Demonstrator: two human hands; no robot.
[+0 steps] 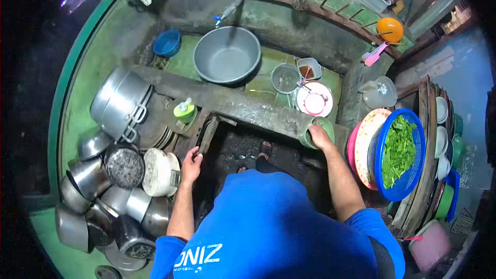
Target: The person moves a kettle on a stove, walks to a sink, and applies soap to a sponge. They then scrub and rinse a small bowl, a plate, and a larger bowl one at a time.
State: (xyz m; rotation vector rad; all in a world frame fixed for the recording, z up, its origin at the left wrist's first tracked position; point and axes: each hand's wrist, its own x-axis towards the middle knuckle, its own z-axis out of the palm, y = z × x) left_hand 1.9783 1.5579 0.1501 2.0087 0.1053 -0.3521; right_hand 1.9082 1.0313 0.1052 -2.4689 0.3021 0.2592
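Note:
My right hand is closed on a light green bowl at the front ledge of the wash area, its fingers reaching over the rim into the bowl. To the left, my left hand hangs free near the wooden frame, fingers apart, with nothing in it. White plates lie in the basin area just beyond the green bowl. Beside them are a round strainer and a small square container with brown liquid. A large grey basin stands under the tap.
Metal pots and pans are piled on the left, near a green soap container. A blue basket of green leaves stands at the right beside a patterned tray. The concrete ledge crosses in front.

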